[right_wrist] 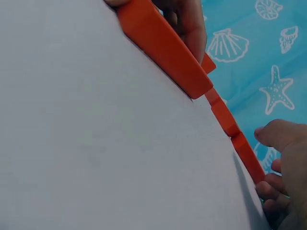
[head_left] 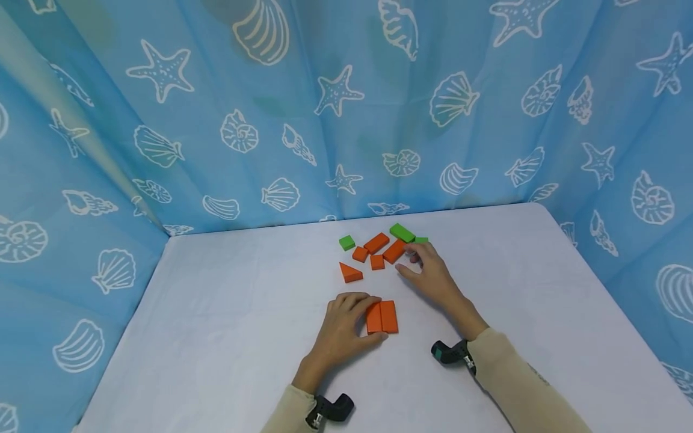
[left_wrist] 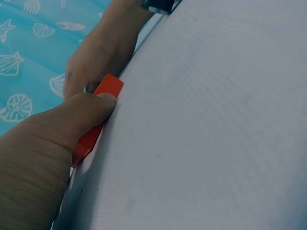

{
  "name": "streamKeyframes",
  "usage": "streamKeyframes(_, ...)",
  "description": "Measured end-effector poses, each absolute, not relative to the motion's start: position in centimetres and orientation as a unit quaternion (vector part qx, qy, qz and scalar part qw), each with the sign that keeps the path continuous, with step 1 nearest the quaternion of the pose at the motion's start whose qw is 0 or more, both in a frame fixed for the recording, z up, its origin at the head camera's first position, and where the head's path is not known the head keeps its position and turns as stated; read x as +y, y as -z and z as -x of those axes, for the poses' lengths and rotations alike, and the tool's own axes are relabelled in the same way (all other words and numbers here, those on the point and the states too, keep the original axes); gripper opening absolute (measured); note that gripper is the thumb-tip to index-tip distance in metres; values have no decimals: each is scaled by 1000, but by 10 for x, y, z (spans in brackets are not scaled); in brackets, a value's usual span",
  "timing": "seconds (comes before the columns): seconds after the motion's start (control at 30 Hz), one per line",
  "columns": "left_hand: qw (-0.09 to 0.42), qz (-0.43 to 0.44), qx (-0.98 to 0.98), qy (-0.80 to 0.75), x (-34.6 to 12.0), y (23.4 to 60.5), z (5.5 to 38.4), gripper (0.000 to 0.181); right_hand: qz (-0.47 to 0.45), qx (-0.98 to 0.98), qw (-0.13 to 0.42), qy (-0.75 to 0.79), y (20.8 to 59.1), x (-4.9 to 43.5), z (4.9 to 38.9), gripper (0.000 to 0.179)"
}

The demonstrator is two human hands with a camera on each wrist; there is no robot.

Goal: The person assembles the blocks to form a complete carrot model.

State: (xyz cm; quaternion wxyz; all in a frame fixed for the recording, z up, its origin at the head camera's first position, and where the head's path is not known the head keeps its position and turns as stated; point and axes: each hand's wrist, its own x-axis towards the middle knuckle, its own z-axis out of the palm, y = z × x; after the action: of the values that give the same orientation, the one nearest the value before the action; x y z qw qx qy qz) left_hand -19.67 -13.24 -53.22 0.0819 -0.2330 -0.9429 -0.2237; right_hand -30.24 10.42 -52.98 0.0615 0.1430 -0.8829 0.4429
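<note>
Two orange rectangular blocks [head_left: 388, 317] lie side by side on the white table. My left hand [head_left: 342, 328] holds them, its thumb at their near end and its fingers at the far left corner. In the left wrist view the left thumb [left_wrist: 91, 110] presses against an orange block [left_wrist: 109, 85]. Farther back, my right hand [head_left: 433, 278] reaches to an orange rectangular block [head_left: 394, 251], thumb and fingers apart. The right wrist view has its fingertips [right_wrist: 268, 189] right at the end of an orange block [right_wrist: 247, 155].
Left of the right hand lie an orange triangular block [head_left: 351, 273], two small orange blocks [head_left: 377, 261], another orange rectangular block [head_left: 376, 242] and a small green block [head_left: 347, 242]. A long green block [head_left: 402, 233] lies behind; another green block [head_left: 421, 240] is partly hidden. A blue curtain [head_left: 303, 120] surrounds the table.
</note>
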Motion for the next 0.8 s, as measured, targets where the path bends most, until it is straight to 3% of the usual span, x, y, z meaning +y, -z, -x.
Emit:
streamKeyframes(0.33, 78, 233, -942, 229, -128, 531, 196, 63, -109, -918, 90, -372, 530, 97, 323, 69)
streamKeyframes(0.8, 77, 228, -945, 222, -132, 535, 197, 62, -123, -929, 58, -345, 533, 97, 318, 67)
